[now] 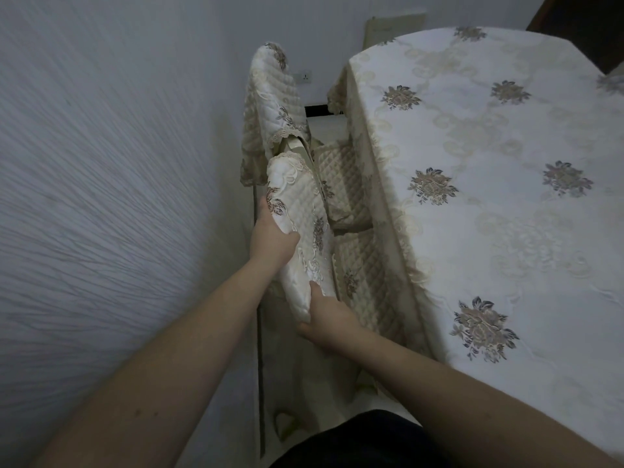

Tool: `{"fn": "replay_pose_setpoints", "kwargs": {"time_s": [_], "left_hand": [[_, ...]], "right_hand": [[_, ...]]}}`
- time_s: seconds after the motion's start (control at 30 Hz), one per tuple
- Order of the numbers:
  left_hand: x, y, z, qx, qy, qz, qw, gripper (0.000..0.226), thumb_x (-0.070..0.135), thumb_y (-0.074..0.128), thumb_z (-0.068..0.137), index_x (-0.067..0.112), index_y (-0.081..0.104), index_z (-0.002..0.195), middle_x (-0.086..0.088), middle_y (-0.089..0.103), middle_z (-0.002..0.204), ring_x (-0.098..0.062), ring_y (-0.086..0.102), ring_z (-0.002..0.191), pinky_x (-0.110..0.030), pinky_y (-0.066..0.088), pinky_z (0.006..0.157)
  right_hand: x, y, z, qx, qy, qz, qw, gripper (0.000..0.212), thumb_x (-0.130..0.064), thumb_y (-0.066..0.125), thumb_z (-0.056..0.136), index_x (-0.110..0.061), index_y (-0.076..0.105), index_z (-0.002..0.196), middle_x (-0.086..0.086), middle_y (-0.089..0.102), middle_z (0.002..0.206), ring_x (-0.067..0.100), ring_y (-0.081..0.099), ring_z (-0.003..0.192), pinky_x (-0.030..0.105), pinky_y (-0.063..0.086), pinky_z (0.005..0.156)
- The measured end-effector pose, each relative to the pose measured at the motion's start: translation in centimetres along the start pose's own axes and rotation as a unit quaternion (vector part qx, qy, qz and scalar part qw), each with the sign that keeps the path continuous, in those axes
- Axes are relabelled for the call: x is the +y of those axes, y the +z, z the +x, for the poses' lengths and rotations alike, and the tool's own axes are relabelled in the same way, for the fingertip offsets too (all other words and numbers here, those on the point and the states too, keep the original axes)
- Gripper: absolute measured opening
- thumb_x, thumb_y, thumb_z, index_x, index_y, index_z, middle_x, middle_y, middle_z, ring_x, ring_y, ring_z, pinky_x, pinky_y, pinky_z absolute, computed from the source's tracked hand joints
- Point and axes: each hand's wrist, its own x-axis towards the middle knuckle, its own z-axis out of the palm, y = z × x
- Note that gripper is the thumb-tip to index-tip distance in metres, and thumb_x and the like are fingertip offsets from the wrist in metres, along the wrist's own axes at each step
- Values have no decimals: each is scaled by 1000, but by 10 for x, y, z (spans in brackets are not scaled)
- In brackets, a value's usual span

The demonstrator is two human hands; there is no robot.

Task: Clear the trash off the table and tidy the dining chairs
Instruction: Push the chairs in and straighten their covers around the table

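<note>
While we are gripping the chair (297, 231) back with left hand (271, 239) and right hand (329, 320), its cover may be slipping; cloth (388, 204) snagging.

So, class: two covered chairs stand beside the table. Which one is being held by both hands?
The nearer chair: the left hand and right hand grip its backrest. The farther chair, by the wall, is untouched.

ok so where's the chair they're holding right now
In the head view, the near chair stands left of centre, between the wall and the table, its covered backrest gripped by both hands, with a second chair just beyond it.
</note>
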Motion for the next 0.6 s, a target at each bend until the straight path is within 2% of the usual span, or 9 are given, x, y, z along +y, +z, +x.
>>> {"fn": "replay_pose_setpoints", "kwargs": {"time_s": [0.23,0.4,0.6], "left_hand": [[1,-4,7,-12,16,-12,1000,85,9,67,76,26,25,147,4,55,127,-13,52,109,-24,39,89],[3,-10,5,-19,4,-10,1000,81,10,67,78,24,26,147,5,54,123,-12,50,106,-25,39,88],[-1,-18,5,-30,7,10,999,76,8,66,76,21,33,143,-1,55,129,-21,53,115,-27,40,93]], "right_hand": [[-8,5,8,13,20,17,1000,83,-31,56,88,-10,7,151,16,55,126,36,56,110,34,41,77],[-14,12,11,18,18,46,999,80,-31,57,88,-6,10,148,17,54,128,37,55,112,37,43,83],[-21,18,17,-2,-2,54,999,94,-36,63,84,-3,4,149,20,52,130,36,54,116,38,44,89]]}}
